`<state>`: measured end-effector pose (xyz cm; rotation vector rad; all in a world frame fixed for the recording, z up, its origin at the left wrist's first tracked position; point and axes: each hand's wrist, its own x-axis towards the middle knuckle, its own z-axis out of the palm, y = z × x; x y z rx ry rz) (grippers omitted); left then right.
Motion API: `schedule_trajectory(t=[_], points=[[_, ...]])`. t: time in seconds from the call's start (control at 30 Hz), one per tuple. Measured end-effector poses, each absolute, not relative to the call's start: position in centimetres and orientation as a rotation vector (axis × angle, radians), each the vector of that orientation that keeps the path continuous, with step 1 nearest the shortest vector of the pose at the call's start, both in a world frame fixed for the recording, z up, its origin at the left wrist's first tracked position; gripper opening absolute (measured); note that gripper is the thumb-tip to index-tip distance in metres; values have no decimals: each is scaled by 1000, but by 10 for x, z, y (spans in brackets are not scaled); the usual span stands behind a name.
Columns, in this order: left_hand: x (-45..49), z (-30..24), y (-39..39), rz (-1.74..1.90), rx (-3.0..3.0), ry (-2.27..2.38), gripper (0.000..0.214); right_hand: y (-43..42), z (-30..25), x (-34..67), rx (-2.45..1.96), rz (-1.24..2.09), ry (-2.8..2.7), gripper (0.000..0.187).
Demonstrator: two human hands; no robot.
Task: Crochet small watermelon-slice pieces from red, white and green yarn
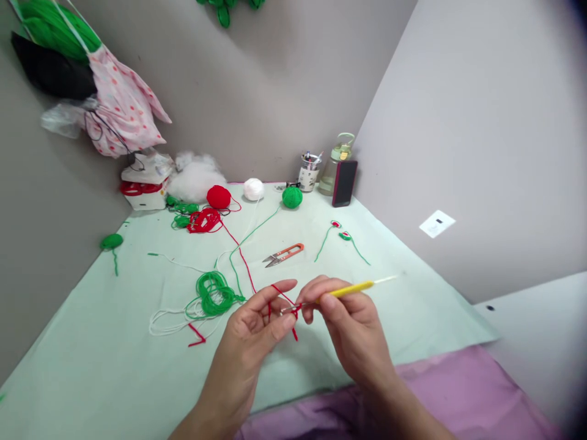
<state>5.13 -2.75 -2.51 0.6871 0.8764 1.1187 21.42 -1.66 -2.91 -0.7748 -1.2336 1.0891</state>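
My right hand (342,315) grips a crochet hook (352,289) by its yellow handle, with the metal tip pointing left. Red yarn (284,294) runs over the raised index finger of my left hand (259,327) and meets the hook's shaft. My left thumb and a finger pinch the red yarn just below the hook tip, and a short red tail (295,334) hangs beneath. From there the strand leads back across the table to a loose red tangle (205,220). Thread snips (284,254) with orange handles lie beyond my hands.
Green yarn coils (214,294) over white strands sit left of my hands. Farther back are red (219,197), white (254,189) and green (292,197) yarn balls, fluffy stuffing (195,177), a phone (345,184) and a bottle (328,176). Two small crocheted pieces (345,236) lie at right.
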Motion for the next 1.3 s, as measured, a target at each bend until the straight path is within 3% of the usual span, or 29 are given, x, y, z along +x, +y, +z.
schedule_trajectory(t=[0.1, 0.2, 0.33, 0.43, 0.5, 0.63, 0.77, 0.83, 0.93, 1.07, 1.2, 1.3], points=[[47, -22, -26, 1120, 709, 896, 34, -15, -27, 217, -753, 1236, -1151, 28], [47, -21, -26, 1139, 696, 895, 31, -17, -26, 217, -759, 1147, -1231, 26], [53, -26, -29, 1223, 702, 857, 42, -24, -34, 214, -878, 481, -1636, 21], [56, -28, -30, 1249, 648, 861, 54, -27, -42, 210, -902, 78, -1754, 43], [56, -26, -29, 1182, 581, 831, 54, -27, -43, 209, -884, 173, -1657, 39], [50, -19, -25, 1080, 535, 747, 46, -22, -34, 210, -782, 731, -1416, 18], [45, -17, -24, 1090, 591, 776, 40, -20, -26, 215, -765, 1082, -1283, 28], [46, -18, -25, 1127, 623, 818, 39, -23, -24, 218, -804, 996, -1350, 27], [51, -22, -29, 1241, 654, 877, 42, -30, -27, 219, -836, 605, -1640, 23], [54, -25, -31, 1219, 534, 786, 53, -34, -40, 214, -802, 249, -1894, 45], [50, -23, -26, 1069, 386, 656, 46, -33, -43, 212, -846, 347, -1654, 35], [49, -21, -24, 1107, 433, 649, 37, -30, -34, 213, -789, 658, -1441, 24]])
